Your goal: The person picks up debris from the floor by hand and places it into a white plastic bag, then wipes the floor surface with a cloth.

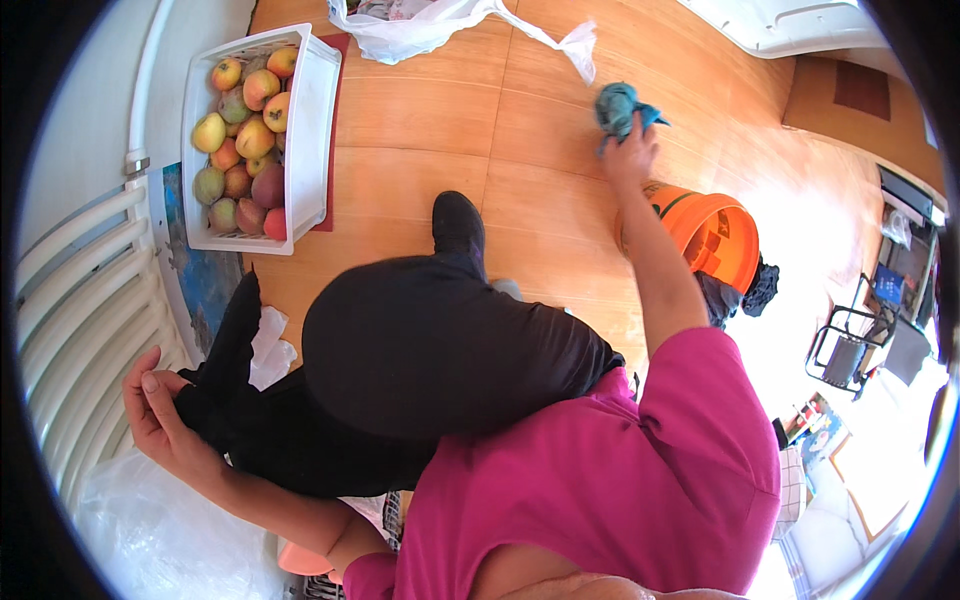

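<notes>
My right hand [632, 156] reaches out to the wooden-look floor [420, 112] and grips a bunched teal cloth [616, 110]. The forearm passes close over the side of an orange bucket [673, 211]. My left hand [156, 409] is low at the left, its fingers bent, beside black fabric [214, 401] next to my leg. Whether the fingers hold that fabric is hard to see. One black shoe [457, 221] rests on the floor between the bucket and a white plastic crate [315, 135] of fruit.
Apples and similar fruit [255, 139] fill the crate. A white radiator [82, 247] runs along the left wall, above clear plastic wrapping [172, 525]. A white plastic bag [397, 41] lies ahead. Black cloth [761, 285] shows beyond the bucket, and a black-framed chair [847, 352] stands right.
</notes>
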Demonstrator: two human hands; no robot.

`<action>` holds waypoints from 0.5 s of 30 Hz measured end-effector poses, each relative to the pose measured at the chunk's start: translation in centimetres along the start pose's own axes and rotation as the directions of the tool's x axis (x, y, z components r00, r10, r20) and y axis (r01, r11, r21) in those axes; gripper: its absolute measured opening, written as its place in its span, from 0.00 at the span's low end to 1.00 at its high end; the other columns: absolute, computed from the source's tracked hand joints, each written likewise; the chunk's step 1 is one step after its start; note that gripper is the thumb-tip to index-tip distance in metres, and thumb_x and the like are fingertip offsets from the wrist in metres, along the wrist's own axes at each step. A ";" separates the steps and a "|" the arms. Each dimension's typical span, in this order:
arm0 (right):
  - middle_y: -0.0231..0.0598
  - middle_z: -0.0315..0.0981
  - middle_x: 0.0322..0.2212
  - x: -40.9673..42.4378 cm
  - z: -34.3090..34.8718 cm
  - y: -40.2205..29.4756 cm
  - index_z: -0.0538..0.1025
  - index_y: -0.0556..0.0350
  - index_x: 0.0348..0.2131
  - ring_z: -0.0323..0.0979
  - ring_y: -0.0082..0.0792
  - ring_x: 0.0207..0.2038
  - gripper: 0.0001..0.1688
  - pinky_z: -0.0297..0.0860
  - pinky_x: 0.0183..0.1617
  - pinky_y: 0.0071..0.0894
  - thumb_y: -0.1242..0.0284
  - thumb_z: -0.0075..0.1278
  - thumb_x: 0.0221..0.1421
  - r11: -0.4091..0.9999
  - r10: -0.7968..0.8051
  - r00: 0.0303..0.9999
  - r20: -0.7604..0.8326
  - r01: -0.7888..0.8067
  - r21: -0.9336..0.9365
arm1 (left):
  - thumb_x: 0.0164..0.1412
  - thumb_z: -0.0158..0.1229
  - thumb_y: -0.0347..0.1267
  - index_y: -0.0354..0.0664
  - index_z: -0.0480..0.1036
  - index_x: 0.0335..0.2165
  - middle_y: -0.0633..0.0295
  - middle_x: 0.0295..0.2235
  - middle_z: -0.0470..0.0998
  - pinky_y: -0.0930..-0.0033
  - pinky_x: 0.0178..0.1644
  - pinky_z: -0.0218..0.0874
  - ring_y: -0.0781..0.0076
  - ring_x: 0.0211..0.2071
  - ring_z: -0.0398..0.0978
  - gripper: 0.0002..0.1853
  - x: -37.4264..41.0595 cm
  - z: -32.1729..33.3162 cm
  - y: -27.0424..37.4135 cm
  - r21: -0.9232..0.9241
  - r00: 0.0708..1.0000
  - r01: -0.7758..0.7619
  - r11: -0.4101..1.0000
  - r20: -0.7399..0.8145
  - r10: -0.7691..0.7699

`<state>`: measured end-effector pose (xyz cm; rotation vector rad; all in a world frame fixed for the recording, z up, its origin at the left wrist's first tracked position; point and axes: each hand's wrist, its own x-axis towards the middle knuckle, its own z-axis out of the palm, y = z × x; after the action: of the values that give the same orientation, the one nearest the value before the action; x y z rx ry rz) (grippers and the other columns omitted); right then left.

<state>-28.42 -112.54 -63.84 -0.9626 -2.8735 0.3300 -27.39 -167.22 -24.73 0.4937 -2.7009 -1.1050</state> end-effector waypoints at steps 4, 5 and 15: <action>0.61 0.57 0.58 -8.5 -0.9 -9.5 0.62 0.53 0.62 0.58 0.61 0.58 0.45 0.58 0.62 0.53 0.75 0.59 0.44 0.893 -0.179 0.983 0.036 0.147 0.426 | 0.69 0.48 0.34 0.34 0.74 0.41 0.70 0.19 0.64 0.81 0.28 0.48 0.85 0.22 0.59 0.14 -1.1 -0.6 2.5 -0.053 0.998 -0.033 0.998 -0.052 0.030; 0.59 0.57 0.58 -10.3 -0.6 -11.3 0.62 0.52 0.62 0.57 0.61 0.59 0.46 0.58 0.62 0.54 0.75 0.59 0.43 0.874 -0.294 0.954 0.052 0.246 0.418 | 0.69 0.48 0.34 0.34 0.74 0.41 0.70 0.19 0.64 0.81 0.28 0.48 0.85 0.22 0.59 0.14 -1.3 -0.7 2.8 -0.064 0.998 -0.039 0.997 -0.053 0.036; 0.51 0.57 0.61 -10.8 8.2 -0.5 0.61 0.42 0.63 0.62 0.57 0.56 0.42 0.67 0.55 0.52 0.71 0.56 0.48 0.894 -0.438 0.873 0.215 0.448 0.000 | 0.70 0.47 0.35 0.34 0.74 0.41 0.70 0.21 0.64 0.81 0.30 0.52 0.84 0.23 0.59 0.14 -0.7 -1.6 1.5 -0.013 1.000 -0.012 1.000 0.010 0.012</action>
<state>-21.36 -120.93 -71.88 -0.2556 -3.1884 0.3345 -26.61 -166.93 -22.59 0.4704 -2.7005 -1.1236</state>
